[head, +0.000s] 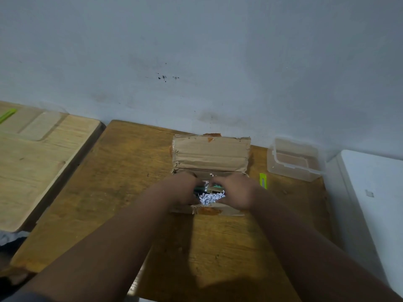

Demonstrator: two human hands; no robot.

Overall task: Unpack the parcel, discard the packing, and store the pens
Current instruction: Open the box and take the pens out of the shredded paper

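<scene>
Reaching forward from the bottom corners of the view, both bare forearms converge on a small brown cardboard parcel box (210, 171) that sits on the brown wooden counter (122, 192), close to the pale grey-blue wall (196, 51). The box's far flap stands open and leans back toward the wall, and its near flap is folded down toward the person, with orange-brown tape patches on both edges.

The left hand (181, 189) is pushed into the left side of the open box, palm turned inward and fingers curled down out of sight among the contents. The right hand (236, 191) mirrors it on the right side, knuckles up and fingers bent inward. Between them lie a bundle of dark green pens (207, 189) and, just nearer the person, a heap of white shredded paper packing (210, 198). Both hands close in on this bundle from either end, but the blur and the curled fingers make it impossible to tell whether either hand actually grips the pens or the paper.

Just right of the box, a lime-green utility knife (263, 180) lies on the counter. Farther right, near the wall, stands a clear rectangular plastic container (295, 159), open at the top. A white surface (375, 192) adjoins the counter on the right. On the left, a paler wooden board (43, 162) lies beside the counter, with a thin lime-green object (7, 115) at its far corner.
</scene>
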